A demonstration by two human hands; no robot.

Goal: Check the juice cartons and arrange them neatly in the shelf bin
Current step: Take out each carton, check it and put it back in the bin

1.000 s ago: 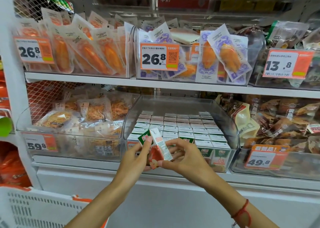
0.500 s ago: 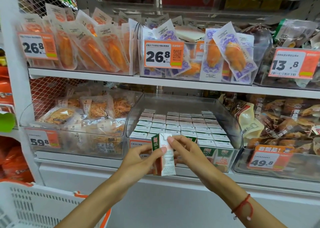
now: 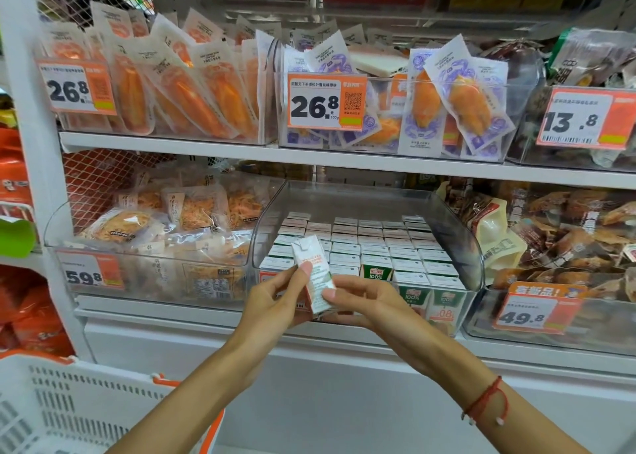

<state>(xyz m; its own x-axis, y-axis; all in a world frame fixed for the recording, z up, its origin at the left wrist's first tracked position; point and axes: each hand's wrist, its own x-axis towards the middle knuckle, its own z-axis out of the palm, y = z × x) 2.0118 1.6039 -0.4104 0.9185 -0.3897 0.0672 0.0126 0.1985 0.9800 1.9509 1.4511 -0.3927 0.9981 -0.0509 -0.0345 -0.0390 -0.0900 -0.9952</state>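
A small juice carton (image 3: 311, 271) stands nearly upright between my two hands, its white printed side facing me. My left hand (image 3: 275, 298) grips it from the left with the thumb on its face. My right hand (image 3: 364, 302) holds its lower right corner. Both hands hover just in front of the clear shelf bin (image 3: 461, 233) on the lower shelf. Inside the bin, several rows of juice cartons (image 3: 375, 247) stand packed with white tops up; the front ones show green and red labels.
Clear bins of bagged snacks flank the juice bin at left (image 3: 155, 233) and right (image 3: 564, 233). The upper shelf (image 3: 309, 157) carries more snack bins with orange price tags. A white perforated basket (image 3: 69, 405) sits at lower left.
The carton has been turned in my hands, from its red and green front to a white printed side, and raised slightly. The view has shifted a little.
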